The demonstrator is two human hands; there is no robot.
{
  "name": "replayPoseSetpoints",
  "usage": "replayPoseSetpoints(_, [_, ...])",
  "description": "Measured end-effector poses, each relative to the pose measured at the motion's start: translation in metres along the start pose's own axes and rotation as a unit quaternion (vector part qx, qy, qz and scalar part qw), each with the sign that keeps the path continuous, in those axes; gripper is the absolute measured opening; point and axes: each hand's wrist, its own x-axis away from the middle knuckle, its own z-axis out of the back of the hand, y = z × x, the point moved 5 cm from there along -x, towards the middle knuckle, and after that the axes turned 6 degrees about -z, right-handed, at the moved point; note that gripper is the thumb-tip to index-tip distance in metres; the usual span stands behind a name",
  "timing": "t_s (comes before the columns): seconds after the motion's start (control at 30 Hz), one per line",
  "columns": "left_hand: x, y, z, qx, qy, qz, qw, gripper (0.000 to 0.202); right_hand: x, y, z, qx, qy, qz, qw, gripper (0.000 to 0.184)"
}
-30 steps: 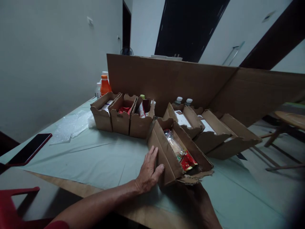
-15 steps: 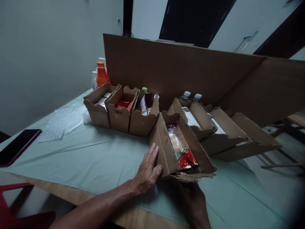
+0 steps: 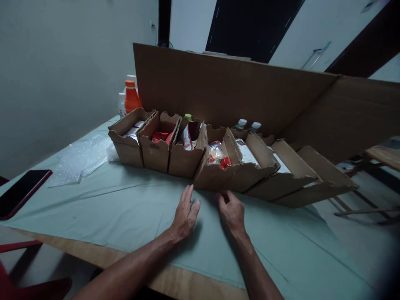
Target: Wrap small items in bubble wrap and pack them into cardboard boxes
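A row of open cardboard boxes stands on a pale green cloth [image 3: 131, 208]. The box [image 3: 215, 177] in the row's middle holds a clear and red snack packet [image 3: 217, 155]. My left hand [image 3: 184, 214] hovers just in front of this box, fingers stretched out and empty. Beside it, my right hand [image 3: 231, 212] is also near the box front, fingers loosely curled and spread, holding nothing. Neither hand touches the box.
A tall cardboard sheet [image 3: 218, 87] stands behind the boxes. An orange bottle [image 3: 131, 98] is at the back left. Bubble wrap [image 3: 83, 160] and a dark phone [image 3: 21, 191] lie at left. A red chair [image 3: 18, 279] is at the lower left.
The box with the snack packet has slid away from me into line with the row. Both hands have let go of it and pulled back.
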Motion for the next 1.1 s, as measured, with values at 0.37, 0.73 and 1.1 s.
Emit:
replayPoseSetpoints(0.37, [-0.006,-0.003,0.006,0.031,0.043,0.055,0.997,0.056,-0.025,-0.029,-0.032,-0.043,-0.072,0.089,0.993,0.048])
replayPoseSetpoints(0.73, [-0.007,-0.007,0.005,0.098,0.077,0.105,0.987,0.062,-0.004,-0.091,-0.003,-0.114,-0.086,0.146,0.979,0.043])
replayPoseSetpoints(1.1, [-0.019,-0.022,0.021,0.126,0.158,0.120,0.972,0.061,-0.046,-0.187,-0.022,0.164,-0.038,0.171,0.971,0.030])
